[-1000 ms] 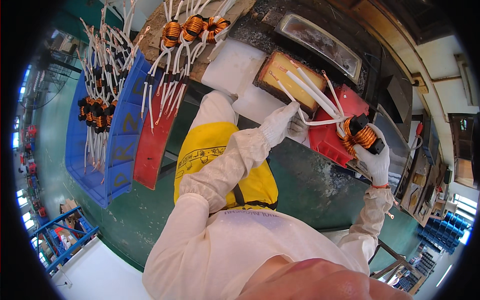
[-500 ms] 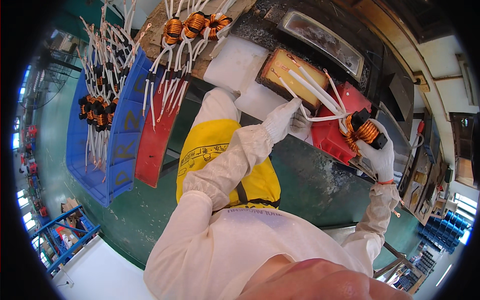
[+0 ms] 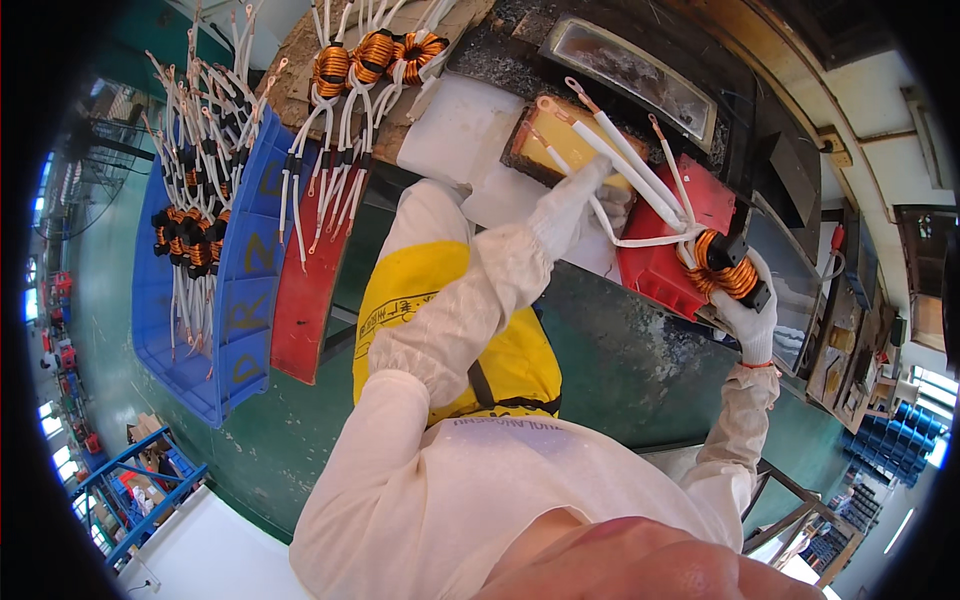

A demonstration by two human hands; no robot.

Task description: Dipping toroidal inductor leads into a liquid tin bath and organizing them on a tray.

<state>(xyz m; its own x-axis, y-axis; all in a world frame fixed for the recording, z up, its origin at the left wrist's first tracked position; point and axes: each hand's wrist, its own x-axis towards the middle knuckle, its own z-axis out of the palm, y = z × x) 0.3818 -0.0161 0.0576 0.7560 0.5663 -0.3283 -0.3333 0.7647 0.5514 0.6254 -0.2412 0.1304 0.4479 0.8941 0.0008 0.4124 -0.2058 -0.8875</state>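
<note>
My right hand [image 3: 748,312], in a white knit glove, is closed around a toroidal coil [image 3: 722,265] with copper-coloured winding and black end pieces. Several white sleeved leads [image 3: 640,180] run from the coil up and to the left, most ending in bare copper lugs. My left hand [image 3: 590,190], also gloved, is closed on one thin lead that bends back toward the coil; some of its fingers are hidden behind. Beneath the lead ends lies a yellowish block [image 3: 550,150] with a dark brown edge. Under the leads and the coil is a red plastic bin [image 3: 660,265].
More coils [image 3: 370,58] with white leads lie on a brown board at the upper left. A blue crate [image 3: 245,290] full of similar coils stands at the far left, beside a red panel [image 3: 300,310]. Behind the block sits a metal-rimmed rectangular tray [image 3: 635,80] on a blackened surface.
My left hand has shifted up along the thin lead, its thumb side now nearer the thick leads. The coil and my right hand have moved slightly left and down.
</note>
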